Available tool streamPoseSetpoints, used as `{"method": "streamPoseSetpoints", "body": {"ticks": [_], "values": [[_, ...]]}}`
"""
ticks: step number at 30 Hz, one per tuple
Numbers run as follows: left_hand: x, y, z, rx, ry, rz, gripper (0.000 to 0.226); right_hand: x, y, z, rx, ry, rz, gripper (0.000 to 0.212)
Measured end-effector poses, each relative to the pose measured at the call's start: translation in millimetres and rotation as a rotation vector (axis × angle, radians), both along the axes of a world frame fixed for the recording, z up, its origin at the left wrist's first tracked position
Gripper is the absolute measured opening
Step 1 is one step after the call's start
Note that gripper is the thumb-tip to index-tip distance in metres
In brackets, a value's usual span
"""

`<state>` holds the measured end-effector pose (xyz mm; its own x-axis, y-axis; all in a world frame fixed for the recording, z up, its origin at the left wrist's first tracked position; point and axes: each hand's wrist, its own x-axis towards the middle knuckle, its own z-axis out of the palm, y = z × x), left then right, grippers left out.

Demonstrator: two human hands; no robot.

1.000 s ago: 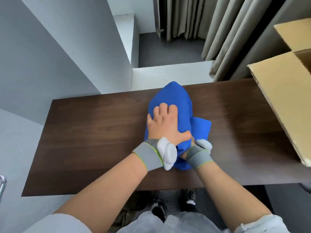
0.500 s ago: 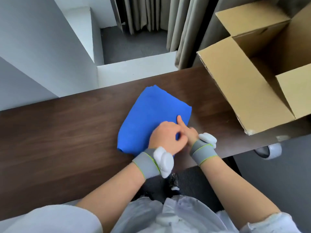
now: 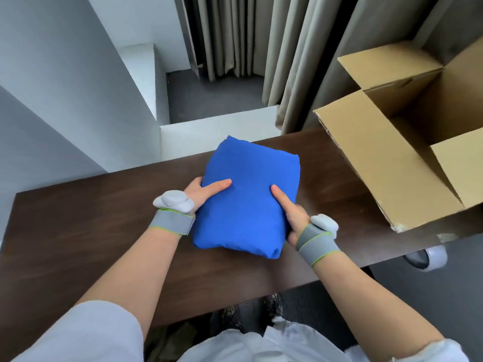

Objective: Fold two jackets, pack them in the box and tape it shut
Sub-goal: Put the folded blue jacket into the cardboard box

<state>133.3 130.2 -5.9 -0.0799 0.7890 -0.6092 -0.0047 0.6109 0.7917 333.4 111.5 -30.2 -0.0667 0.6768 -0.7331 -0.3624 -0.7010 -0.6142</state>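
A blue jacket (image 3: 248,197), folded into a thick rectangular bundle, is held just above the dark wooden table (image 3: 78,231). My left hand (image 3: 203,190) grips its left edge with the thumb on top and the fingers hidden beneath. My right hand (image 3: 291,211) grips the right edge the same way. An open cardboard box (image 3: 371,163) stands at the right end of the table, flaps up, its inside looking empty where visible. A second jacket is not in view.
A roll of tape (image 3: 428,259) lies at the table's right front edge below the box. Grey curtains (image 3: 295,61) hang behind the table. White walls and a low partition (image 3: 217,131) stand to the left and behind. My legs and shoes show under the table's front edge.
Both hands left the near right corner of the jacket and took hold of its two sides. The bundle now looks lifted and thicker. The view shifted further right, showing more of the box.
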Motion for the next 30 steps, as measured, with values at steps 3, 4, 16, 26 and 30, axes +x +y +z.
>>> {"method": "streamPoseSetpoints", "body": {"ticks": [3,4,16,26,30], "values": [[6.9,24.8,31.3,0.074,-0.215,0.042,0.042,5.2,26.9,51.3,0.188,-0.115,-0.054,0.055],[11.7,35.1,43.7,0.091,-0.275,0.021,0.033,8.7,34.5,72.3,0.249,-0.161,-0.071,0.054],[170.2,140.1,156.9,0.253,-0.446,-0.441,0.041,157.2,69.6,206.3,0.477,-0.348,-0.413,0.073],[360.1,218.4,132.0,0.138,-0.441,-0.577,0.042,317.6,116.7,190.8,0.344,-0.426,-0.643,0.085],[392.5,249.5,87.9,0.089,-0.342,-0.477,0.035,344.2,146.3,143.0,0.204,-0.381,-0.576,0.085]]}}
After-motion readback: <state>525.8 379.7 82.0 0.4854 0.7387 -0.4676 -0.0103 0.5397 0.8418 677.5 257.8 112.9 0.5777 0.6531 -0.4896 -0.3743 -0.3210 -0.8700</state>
